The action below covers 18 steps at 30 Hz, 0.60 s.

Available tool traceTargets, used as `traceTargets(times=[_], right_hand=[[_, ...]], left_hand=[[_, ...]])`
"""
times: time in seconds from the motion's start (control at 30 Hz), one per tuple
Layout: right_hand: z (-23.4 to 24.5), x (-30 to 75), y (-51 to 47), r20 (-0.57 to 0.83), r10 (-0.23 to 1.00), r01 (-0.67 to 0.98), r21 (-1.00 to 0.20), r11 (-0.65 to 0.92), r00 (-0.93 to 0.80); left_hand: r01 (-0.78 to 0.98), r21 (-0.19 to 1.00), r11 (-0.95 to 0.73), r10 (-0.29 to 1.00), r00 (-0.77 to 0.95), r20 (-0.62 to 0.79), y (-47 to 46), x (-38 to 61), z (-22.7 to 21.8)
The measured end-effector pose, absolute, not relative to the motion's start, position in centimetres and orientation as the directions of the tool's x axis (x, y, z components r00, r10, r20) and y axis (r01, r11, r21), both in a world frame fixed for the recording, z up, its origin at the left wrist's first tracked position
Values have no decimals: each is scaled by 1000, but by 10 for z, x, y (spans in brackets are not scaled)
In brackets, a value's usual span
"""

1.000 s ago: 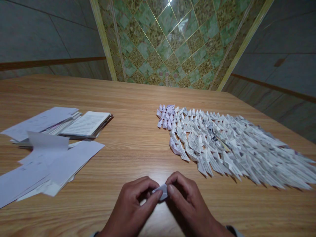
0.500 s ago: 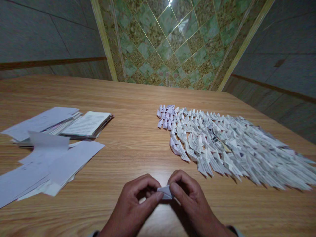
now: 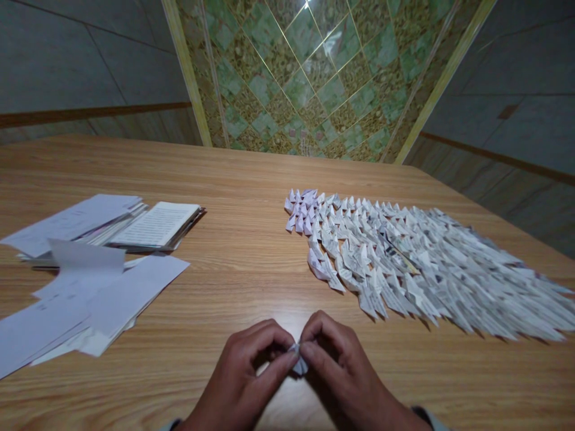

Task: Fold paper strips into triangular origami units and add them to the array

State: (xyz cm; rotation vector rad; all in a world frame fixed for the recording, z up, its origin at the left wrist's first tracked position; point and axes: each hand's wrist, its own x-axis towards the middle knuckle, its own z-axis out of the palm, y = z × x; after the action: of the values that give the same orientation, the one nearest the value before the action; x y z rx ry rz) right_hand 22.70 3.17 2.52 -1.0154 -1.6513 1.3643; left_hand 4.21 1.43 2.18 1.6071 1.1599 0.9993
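Note:
Between my fingertips, above the front of the wooden table, is a small folded piece of white paper [image 3: 299,363]. My left hand [image 3: 251,374] pinches its left side between thumb and forefinger. From the right, my right hand [image 3: 344,371] pinches it the same way, the two thumbs almost meeting. Fingers cover much of the paper, so its full shape is hidden. Rows of small folded paper boats [image 3: 381,251] stand beyond my right hand. Those at the left end look pale lilac; many others seem printed.
Loose white sheets [image 3: 130,299] overlap on the left of the table [image 3: 242,239]. Behind them lie a paper stack [image 3: 94,215] and a printed pad or book [image 3: 157,224]. A tiled wall panel [image 3: 309,90] rises beyond the far edge.
The folded paper has gone from a wide, flat shape to a narrower, bunched one. My right hand has shifted slightly left, bringing the fingertips closer together.

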Motion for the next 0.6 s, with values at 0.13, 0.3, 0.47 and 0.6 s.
traceTargets(times=[0.13, 0.3, 0.47, 0.6], right_hand=[[23, 226, 33, 50, 926, 6, -998, 56, -373], [24, 226, 33, 124, 909, 75, -983, 167, -398], [22, 227, 32, 101, 918, 138, -977, 165, -383], [18, 228, 33, 69, 932, 61, -993, 97, -356]], left_hand=[[126, 992, 3, 981, 190, -27, 15, 46, 21], [204, 979, -11, 987, 160, -23, 15, 45, 23], [387, 907, -168, 970, 228, 82, 13, 42, 25], [295, 951, -88, 981, 193, 31, 15, 44, 25]])
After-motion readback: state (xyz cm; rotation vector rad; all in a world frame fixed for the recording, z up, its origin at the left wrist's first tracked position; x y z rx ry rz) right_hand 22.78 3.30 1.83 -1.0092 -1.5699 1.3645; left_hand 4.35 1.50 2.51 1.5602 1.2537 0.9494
